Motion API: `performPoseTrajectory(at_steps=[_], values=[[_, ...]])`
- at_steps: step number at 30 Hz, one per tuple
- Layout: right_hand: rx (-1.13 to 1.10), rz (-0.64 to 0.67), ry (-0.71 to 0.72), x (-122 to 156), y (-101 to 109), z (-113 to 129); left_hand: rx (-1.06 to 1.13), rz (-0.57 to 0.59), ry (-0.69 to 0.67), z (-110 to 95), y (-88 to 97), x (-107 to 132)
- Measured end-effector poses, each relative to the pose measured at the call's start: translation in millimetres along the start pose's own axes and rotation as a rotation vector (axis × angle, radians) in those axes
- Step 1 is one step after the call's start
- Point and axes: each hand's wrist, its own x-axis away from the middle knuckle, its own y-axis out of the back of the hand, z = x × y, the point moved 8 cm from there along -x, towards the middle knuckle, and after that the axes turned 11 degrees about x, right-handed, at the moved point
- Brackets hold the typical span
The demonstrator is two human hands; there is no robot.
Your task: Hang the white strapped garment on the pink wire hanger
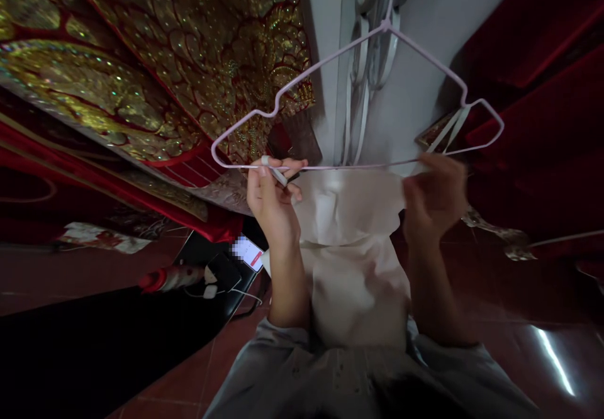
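Pale pink, a thin clothes hanger (385, 26) is above a cream cloth garment (353, 274); the left hand (274, 195) grasps a narrow white strap (279, 175) at the hanger's lower bar; the blurred right hand's (435, 195) grip is unclear.

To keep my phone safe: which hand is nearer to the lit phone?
Left. The left hand is above the phone in the picture, slightly right; the right hand is much farther right.
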Motion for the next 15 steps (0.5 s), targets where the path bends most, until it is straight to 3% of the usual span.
performPoseTrajectory(at_steps=[2, 3, 6, 10, 12, 15], values=[[0.028, -0.182, -0.124, -8.7, 22.4, -19.3, 0.002, 0.002, 0.011, 2.4, 0.6, -0.2], [0.032, -0.170, -0.182, -14.4, 25.2, -26.4, 0.004, 0.007, 0.015, 4.1, 1.7, -0.5], [-0.015, 0.086, -0.309, -30.5, 11.4, -28.3, 0.013, 0.015, 0.006, 8.3, 4.4, -0.5], [-0.213, 0.319, -0.360, -44.8, -10.6, 1.9, 0.000, 0.001, 0.001, 9.2, 5.0, 0.4], [-0.293, 0.257, -0.296, -58.1, -8.7, 9.9, -0.024, -0.009, 0.009, 7.6, 5.2, 1.0], [-0.279, -0.074, -0.191, -75.5, 14.8, -15.9, -0.059, -0.005, 0.034, 6.3, 5.3, 1.8]])
